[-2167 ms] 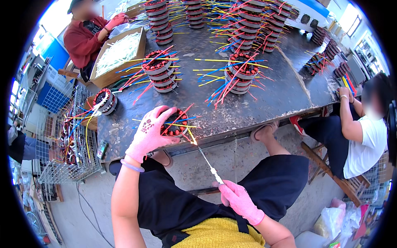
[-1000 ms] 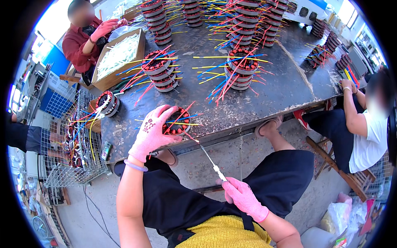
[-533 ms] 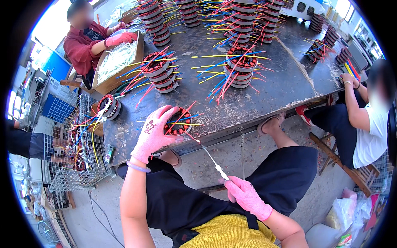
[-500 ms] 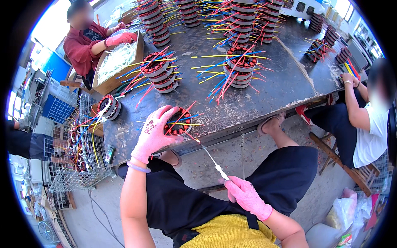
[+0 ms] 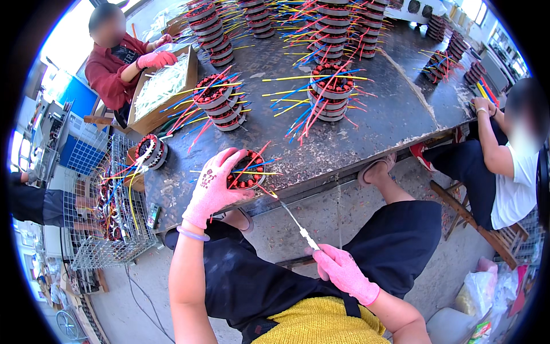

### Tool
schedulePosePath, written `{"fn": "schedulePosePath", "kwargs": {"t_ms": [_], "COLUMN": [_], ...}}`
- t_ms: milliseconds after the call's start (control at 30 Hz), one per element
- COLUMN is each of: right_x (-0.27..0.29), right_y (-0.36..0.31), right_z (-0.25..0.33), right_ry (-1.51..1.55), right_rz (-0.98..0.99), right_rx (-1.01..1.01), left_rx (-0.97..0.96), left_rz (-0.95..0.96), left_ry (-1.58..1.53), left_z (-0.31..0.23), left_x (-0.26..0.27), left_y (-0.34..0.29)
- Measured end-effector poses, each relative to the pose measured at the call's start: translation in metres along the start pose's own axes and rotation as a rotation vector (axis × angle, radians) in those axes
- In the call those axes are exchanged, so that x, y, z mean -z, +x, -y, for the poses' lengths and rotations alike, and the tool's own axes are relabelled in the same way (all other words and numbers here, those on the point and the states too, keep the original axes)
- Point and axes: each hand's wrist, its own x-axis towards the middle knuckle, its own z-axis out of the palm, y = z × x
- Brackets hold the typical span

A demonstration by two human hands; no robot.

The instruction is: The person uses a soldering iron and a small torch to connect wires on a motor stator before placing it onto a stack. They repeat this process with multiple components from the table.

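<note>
At the near edge of the dark table, my left hand point(image 5: 212, 188), in a pink glove, is closed around the side of a motor stator point(image 5: 248, 182). Red windings line this ring, and red, blue and yellow leads stick out of it. My right hand point(image 5: 346, 274), also pink-gloved, grips a slim tool point(image 5: 303, 230) with a thin pale shaft and a white section; its exact kind does not show. The shaft's tip meets, or lies very close to, the end of a lead at the stator's near side. Under my fingers the tool's rear end is hidden.
Stacked stators point(image 5: 329, 94) with splayed leads stand farther back on the table point(image 5: 378, 132). One smaller stack point(image 5: 152, 151) sits left, near a wire basket point(image 5: 106, 252). A co-worker point(image 5: 114, 69) reaches over a box of white tubes point(image 5: 163, 86); another person point(image 5: 510, 172) sits right.
My hands, the stator and the tool stay nearly in place. The co-worker's gloved hand at the box has drawn back leftward from the box's far edge.
</note>
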Motion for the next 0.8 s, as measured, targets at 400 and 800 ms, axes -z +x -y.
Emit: {"fn": "schedulePosePath", "kwargs": {"t_ms": [400, 800], "right_x": [-0.0003, 0.0], "right_y": [-0.0001, -0.0008], "right_z": [-0.0017, 0.0008], "right_ry": [0.016, -0.02], "right_rz": [-0.001, -0.006], "right_rx": [-0.008, -0.019], "left_rx": [-0.004, -0.004], "left_rz": [-0.007, -0.003], "left_ry": [0.008, 0.018], "left_z": [0.0003, -0.0025], "left_x": [0.0, 0.0011], "left_y": [0.0, 0.0004]}}
